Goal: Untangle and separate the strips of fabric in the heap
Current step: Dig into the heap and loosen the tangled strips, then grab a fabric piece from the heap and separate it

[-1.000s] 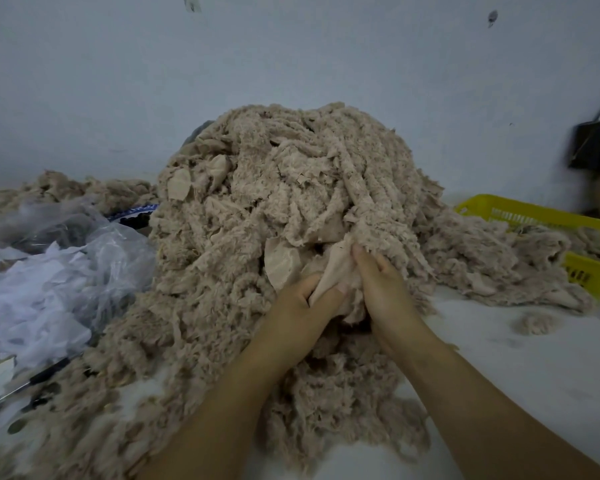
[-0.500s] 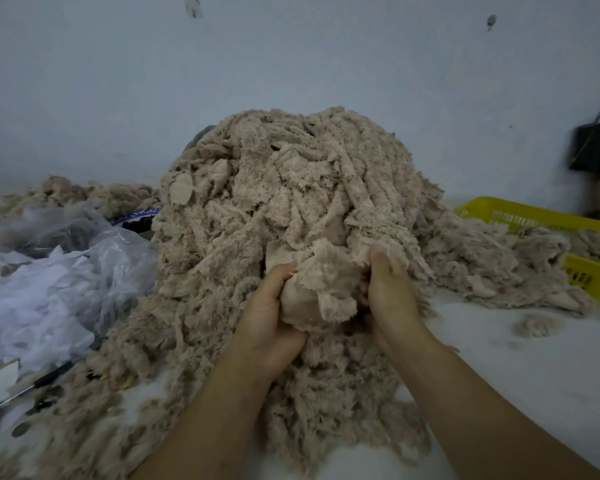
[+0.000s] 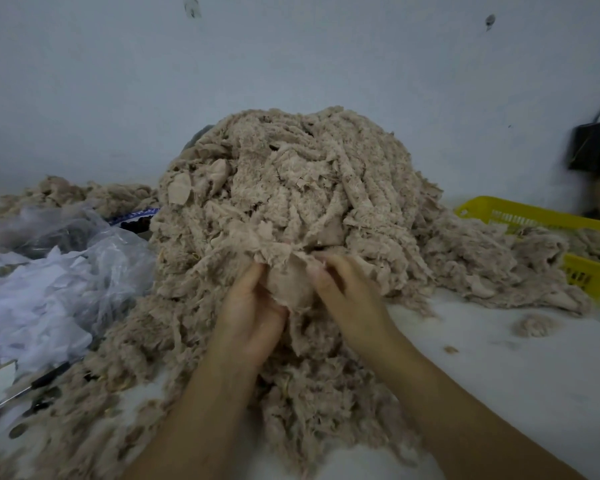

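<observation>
A tall heap of tangled beige fabric strips [image 3: 291,188] fills the middle of the white table [image 3: 520,386] and spills toward me. At the heap's front, my left hand [image 3: 250,313] and my right hand [image 3: 347,292] sit close together. Both grip the same flat beige strip [image 3: 291,285], pinching it between thumbs and curled fingers. The strip's upper end runs into the heap, so its length is hidden.
A yellow plastic basket [image 3: 520,216] with more beige fabric stands at the right. Clear plastic bags with white scraps [image 3: 49,285] lie at the left, with scissors [image 3: 25,389] below them. A small beige tuft [image 3: 534,323] lies on the table. A dark bag [image 3: 593,147] hangs at the far right.
Both hands have dropped slightly and moved closer together. The bunched clump they held has flattened into one strip stretched between them.
</observation>
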Motion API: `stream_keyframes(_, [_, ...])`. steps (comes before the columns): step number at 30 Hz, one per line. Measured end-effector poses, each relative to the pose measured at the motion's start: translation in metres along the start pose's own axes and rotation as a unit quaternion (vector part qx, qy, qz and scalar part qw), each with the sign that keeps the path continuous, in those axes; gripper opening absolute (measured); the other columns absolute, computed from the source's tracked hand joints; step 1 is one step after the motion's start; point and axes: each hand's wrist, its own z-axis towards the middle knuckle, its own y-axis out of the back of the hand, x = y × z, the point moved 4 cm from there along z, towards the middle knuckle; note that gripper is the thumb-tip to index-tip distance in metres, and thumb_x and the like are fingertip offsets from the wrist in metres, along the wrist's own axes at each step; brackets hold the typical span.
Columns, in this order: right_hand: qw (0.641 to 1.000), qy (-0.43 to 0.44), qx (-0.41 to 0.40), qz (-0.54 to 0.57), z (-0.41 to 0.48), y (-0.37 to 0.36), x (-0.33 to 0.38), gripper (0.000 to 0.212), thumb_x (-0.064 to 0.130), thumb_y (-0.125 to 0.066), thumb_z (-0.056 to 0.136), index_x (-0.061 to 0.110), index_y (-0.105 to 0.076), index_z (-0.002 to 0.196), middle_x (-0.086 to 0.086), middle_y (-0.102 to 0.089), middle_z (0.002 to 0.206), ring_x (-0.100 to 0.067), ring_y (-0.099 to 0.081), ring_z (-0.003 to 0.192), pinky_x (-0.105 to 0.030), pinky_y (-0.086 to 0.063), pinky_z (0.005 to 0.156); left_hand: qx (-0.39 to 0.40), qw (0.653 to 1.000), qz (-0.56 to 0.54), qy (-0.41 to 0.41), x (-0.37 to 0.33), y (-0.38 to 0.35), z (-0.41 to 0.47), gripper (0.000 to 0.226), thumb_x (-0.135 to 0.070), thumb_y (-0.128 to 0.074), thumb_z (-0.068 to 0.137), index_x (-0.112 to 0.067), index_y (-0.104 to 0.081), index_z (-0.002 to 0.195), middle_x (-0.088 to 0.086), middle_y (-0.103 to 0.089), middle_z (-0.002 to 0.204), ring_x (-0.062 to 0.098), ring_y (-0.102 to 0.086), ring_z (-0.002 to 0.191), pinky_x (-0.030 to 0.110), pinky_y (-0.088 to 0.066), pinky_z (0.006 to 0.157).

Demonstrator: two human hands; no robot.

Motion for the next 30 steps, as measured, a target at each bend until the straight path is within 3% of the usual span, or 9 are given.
stream_keyframes(3, [0.994, -0.008, 0.09, -0.055, -0.004, -0.018, -0.005, 0.047, 0.071, -0.048, 0.085, 0.039, -0.054, 0.118, 0.026, -0.061, 0.108, 0.012, -0.056, 0.095, -0.007, -0.044, 0.075, -0.023, 1.0, -0.011, 0.014, 0.002, -0.001, -0.001, 0.036, -0.02, -0.06, 0.081, 0.004, -0.068, 0.107, 0.021, -0.07, 0.105, 0.026, -0.072, 0.092, 0.041, -0.06, 0.086])
stream_keyframes(7, [0.998, -0.036, 0.05, -0.029, 0.002, -0.007, -0.011, 0.032, 0.044, -0.053, 0.096, 0.028, -0.041, 0.07, 0.011, -0.046, 0.061, -0.005, -0.04, 0.052, -0.018, -0.031, 0.05, -0.035, 0.996, -0.066, -0.039, -0.012, -0.001, 0.001, 0.042, -0.009, -0.049, 0.098, -0.003, -0.079, 0.069, 0.01, -0.073, 0.071, 0.015, -0.072, 0.061, 0.023, -0.058, 0.056])
stream_keyframes(9, [0.997, -0.064, 0.019, 0.049, 0.003, 0.004, -0.011, 0.039, 0.044, -0.057, 0.093, 0.031, -0.028, 0.07, 0.001, -0.05, 0.063, -0.012, -0.047, 0.054, -0.019, -0.02, 0.054, -0.044, 0.994, -0.078, -0.061, -0.018, -0.004, -0.001, 0.047, -0.005, -0.044, 0.102, -0.002, -0.079, 0.071, 0.008, -0.072, 0.067, 0.013, -0.07, 0.055, 0.021, -0.056, 0.051])
stream_keyframes(10, [0.992, -0.08, 0.008, 0.096, 0.004, 0.008, -0.01, 0.036, 0.047, -0.06, 0.088, 0.036, -0.038, 0.113, -0.003, -0.052, 0.066, -0.022, -0.055, 0.064, -0.02, -0.019, 0.078, -0.047, 0.995, -0.068, -0.065, -0.019, -0.004, -0.001, 0.046, -0.004, -0.043, 0.102, -0.002, -0.078, 0.071, 0.008, -0.072, 0.067, 0.013, -0.07, 0.055, 0.022, -0.056, 0.05])
stream_keyframes(11, [0.984, -0.093, -0.004, 0.15, 0.005, 0.01, -0.009, 0.04, 0.05, -0.063, 0.081, 0.011, -0.054, 0.082, -0.007, -0.053, 0.071, -0.023, -0.05, 0.066, -0.023, -0.048, 0.062, -0.047, 0.996, -0.046, -0.062, -0.019, -0.005, -0.002, 0.047, -0.004, -0.043, 0.102, -0.004, -0.077, 0.069, 0.007, -0.07, 0.064, 0.013, -0.068, 0.053, 0.023, -0.055, 0.049])
stream_keyframes(14, [0.954, -0.112, -0.029, 0.276, 0.007, 0.014, -0.006, 0.036, 0.046, -0.068, 0.074, 0.015, -0.05, 0.075, -0.008, -0.045, 0.079, -0.024, -0.037, 0.076, -0.04, -0.033, 0.071, -0.05, 0.989, 0.132, -0.053, -0.013, -0.006, -0.008, 0.039, -0.011, -0.045, 0.102, -0.015, -0.073, 0.076, -0.003, -0.053, 0.053, 0.005, -0.049, 0.038, 0.017, -0.043, 0.038])
stream_keyframes(17, [0.959, -0.1, -0.056, 0.26, 0.005, 0.021, -0.002, 0.033, 0.045, -0.067, 0.084, 0.021, -0.051, 0.067, -0.013, -0.047, 0.075, -0.029, -0.04, 0.068, -0.042, -0.039, 0.067, 0.007, 0.88, 0.465, -0.099, -0.003, -0.015, -0.017, 0.025, -0.055, -0.056, 0.088, -0.036, -0.071, 0.086, -0.008, -0.063, 0.059, 0.002, -0.053, 0.043, 0.015, -0.042, 0.04])
stream_keyframes(20, [0.973, -0.059, -0.037, 0.222, 0.004, 0.024, 0.004, 0.037, 0.054, -0.065, 0.085, 0.019, -0.062, 0.073, -0.018, -0.063, 0.079, -0.029, -0.061, 0.071, -0.044, -0.055, 0.071, 0.099, 0.818, 0.56, -0.079, 0.017, -0.021, -0.018, 0.034, -0.064, -0.068, 0.074, -0.03, -0.065, 0.078, -0.017, -0.061, 0.066, -0.001, -0.056, 0.059, 0.016, -0.043, 0.055])
stream_keyframes(30, [0.995, 0.004, 0.089, -0.046, 0.002, 0.004, -0.002, 0.012, 0.03, -0.057, 0.095, 0.03, -0.061, 0.084, 0.018, -0.052, 0.065, 0.002, -0.044, 0.059, -0.015, -0.034, 0.055, 0.001, 0.97, 0.241, -0.02, -0.005, -0.012, -0.013, 0.035, -0.045, -0.067, 0.074, -0.015, -0.069, 0.056, 0.005, -0.051, 0.047, 0.015, -0.046, 0.04, 0.024, -0.042, 0.041])
